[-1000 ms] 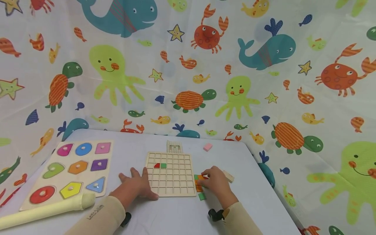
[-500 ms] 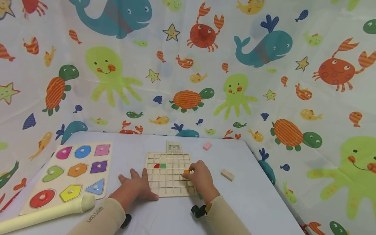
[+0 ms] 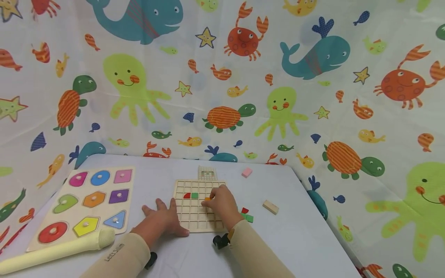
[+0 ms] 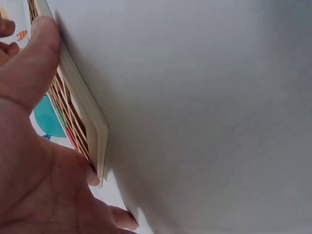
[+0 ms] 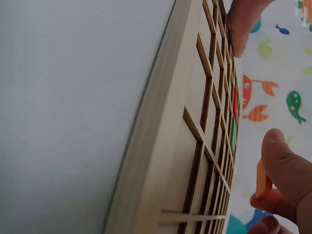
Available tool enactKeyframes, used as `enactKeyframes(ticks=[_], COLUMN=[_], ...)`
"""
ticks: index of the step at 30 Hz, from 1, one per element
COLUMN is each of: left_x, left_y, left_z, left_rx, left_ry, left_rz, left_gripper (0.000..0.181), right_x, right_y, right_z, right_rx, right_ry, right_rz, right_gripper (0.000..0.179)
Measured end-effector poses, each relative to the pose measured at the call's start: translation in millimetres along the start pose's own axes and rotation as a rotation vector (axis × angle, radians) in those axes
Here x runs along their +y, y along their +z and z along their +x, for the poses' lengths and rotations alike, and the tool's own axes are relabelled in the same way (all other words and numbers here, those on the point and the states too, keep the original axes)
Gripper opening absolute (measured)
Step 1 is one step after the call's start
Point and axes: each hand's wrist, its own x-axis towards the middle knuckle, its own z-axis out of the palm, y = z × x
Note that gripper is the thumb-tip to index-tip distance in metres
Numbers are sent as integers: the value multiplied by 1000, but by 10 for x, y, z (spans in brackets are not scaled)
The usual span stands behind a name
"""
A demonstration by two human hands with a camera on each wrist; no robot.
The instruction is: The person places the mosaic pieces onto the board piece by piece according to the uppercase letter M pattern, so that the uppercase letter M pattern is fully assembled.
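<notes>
A wooden grid board (image 3: 189, 221) lies flat on the white table. One red rounded tile (image 3: 187, 195) and one green square tile (image 3: 195, 195) sit side by side in its cells. My left hand (image 3: 162, 221) rests spread at the board's left side, its thumb against the near edge. Over the middle of the board, my right hand (image 3: 223, 204) pinches an orange tile (image 5: 263, 181) between thumb and finger; the right wrist view shows it held above the grid. Beside the board's right edge lie a loose red tile (image 3: 245, 211) and green tiles (image 3: 249, 219), partly hidden by the right arm.
A knobbed shape puzzle (image 3: 78, 208) lies at left, with a pale yellow stick (image 3: 59, 251) along its near edge. Behind the grid stands a small patterned card (image 3: 207, 173). A pink block (image 3: 247, 172) and a wooden block (image 3: 270, 207) lie to the right.
My right hand has gone from the loose tiles at the board's right, up and left over the grid, carrying orange. The left hand keeps its place.
</notes>
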Motion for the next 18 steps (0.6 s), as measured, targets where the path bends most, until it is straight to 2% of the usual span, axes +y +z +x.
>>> enactKeyframes(ticks=[3, 7, 12, 18], left_x=[6, 12, 13, -19], left_y=[-3, -3, -13, 60], left_z=[1, -4, -10, 103], left_rx=[2, 1, 4, -3], left_ry=[3, 0, -3, -9], left_rz=[0, 0, 12, 25], left_gripper=[132, 133, 133, 137], right_x=[-35, -59, -96, -136], right_y=[29, 67, 86, 65], right_z=[57, 163, 325, 435], right_rx=[-20, -41, -82, -123], right_ry=[8, -21, -41, -100], right_rz=[0, -27, -1, -66], right_gripper=[32, 33, 32, 34])
